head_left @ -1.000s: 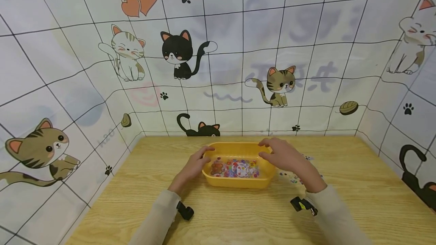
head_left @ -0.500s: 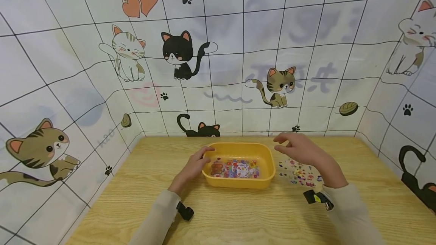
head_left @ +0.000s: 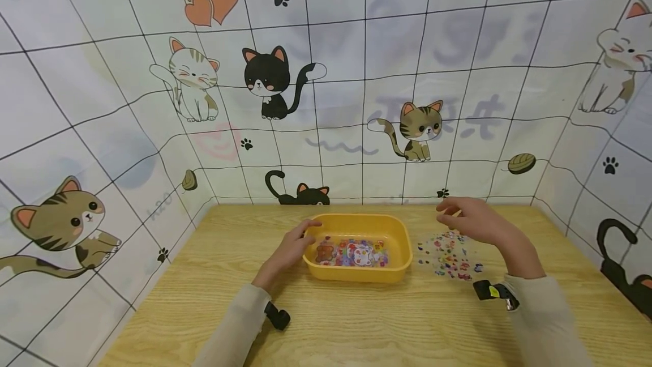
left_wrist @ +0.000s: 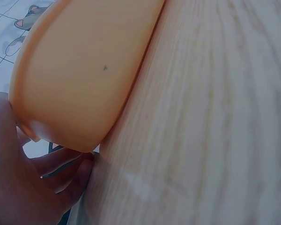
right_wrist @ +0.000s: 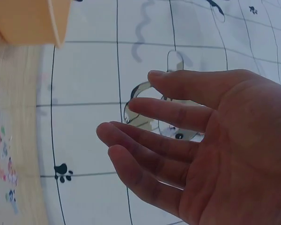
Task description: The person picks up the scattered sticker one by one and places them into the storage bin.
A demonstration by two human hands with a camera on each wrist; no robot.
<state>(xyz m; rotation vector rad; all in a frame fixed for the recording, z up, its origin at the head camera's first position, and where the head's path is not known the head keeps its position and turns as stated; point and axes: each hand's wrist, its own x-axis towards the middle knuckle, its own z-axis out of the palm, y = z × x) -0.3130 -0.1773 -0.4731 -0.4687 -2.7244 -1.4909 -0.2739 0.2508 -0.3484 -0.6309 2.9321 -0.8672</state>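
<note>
A yellow plastic basin stands on the table, with colourful stickers lying on its bottom, among them a brown bear and a white figure. My left hand holds the basin's left end, thumb at the rim and fingers around the outer wall. In the left wrist view that hand shows at the basin's end. My right hand hovers in the air to the right of the basin, fingers loosely spread and holding nothing. Below it lies a clear sheet dotted with small coloured bits.
The wooden table runs back to a wall covering printed with cats and grid lines, which also closes off both sides. Black straps with small devices sit on both wrists.
My right hand has let go of the basin's right end and moved off to the right, over the clear sheet. The left hand and the basin stay in place.
</note>
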